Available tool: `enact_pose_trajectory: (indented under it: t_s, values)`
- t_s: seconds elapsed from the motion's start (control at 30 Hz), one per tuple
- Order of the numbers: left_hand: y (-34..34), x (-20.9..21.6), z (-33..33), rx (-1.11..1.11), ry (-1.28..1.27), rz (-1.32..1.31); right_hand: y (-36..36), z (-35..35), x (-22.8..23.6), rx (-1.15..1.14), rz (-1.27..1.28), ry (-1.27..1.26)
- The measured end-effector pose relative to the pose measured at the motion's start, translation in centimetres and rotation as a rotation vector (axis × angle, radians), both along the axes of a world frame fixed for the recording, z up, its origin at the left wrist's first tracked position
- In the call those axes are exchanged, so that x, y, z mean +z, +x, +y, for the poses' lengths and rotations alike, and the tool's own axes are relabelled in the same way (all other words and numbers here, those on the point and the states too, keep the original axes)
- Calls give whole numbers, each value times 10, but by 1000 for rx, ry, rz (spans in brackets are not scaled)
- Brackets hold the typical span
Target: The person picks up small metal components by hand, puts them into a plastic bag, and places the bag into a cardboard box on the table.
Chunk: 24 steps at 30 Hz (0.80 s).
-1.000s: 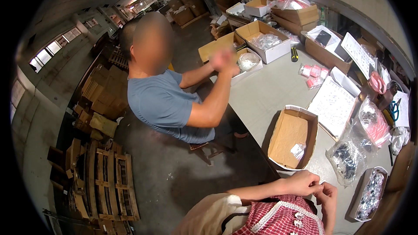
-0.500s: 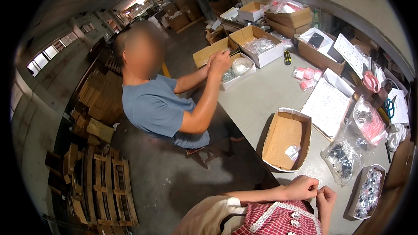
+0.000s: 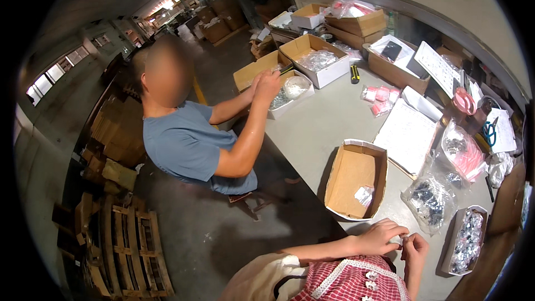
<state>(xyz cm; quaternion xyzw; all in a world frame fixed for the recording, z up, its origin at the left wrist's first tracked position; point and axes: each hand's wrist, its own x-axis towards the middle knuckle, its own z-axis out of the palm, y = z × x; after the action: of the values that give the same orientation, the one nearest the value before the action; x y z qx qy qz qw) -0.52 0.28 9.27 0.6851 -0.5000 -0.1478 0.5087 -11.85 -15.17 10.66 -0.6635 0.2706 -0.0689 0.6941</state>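
The two hands of the wearer are near the lower edge of the grey table [image 3: 304, 136], in front of the red checked cloth of the clothing. The left hand [image 3: 381, 238] and the right hand [image 3: 414, 252] have their fingers bent and the tips close together, as in a pinch; whether something very small is grasped between them, I cannot tell. Just beyond the left hand stands an open cardboard box [image 3: 348, 170], with one small whitish packet [image 3: 364, 195] inside, near its lower right corner. To the right of it lies a clear bag of dark pieces [image 3: 428, 203], and further right a narrow box [image 3: 452, 242] holds shiny small packets. As for writing, the paper sheets [image 3: 405, 136] carry rows of marks, too small to be read, and so does the tilted sheet [image 3: 439, 68] behind them. Across the table corner, a co-worker in a blue shirt [image 3: 181, 145] bends both hands over a white box.
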Motion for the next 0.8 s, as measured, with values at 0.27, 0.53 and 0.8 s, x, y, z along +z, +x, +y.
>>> enact_pose_trajectory:
  t_s: [0.27, 0.53, 0.8]
  values:
    - [1, -2, -3, 86, -180, -128, 6, 1, -1, -11, -21, 87]
    - [3, 1, -6, 46, -178, -54, 3, 1, 1, -43, -16, 211]
    - [3, 5, -3, 54, -37, 372, 13, 4, 40, 39, -355, -744]
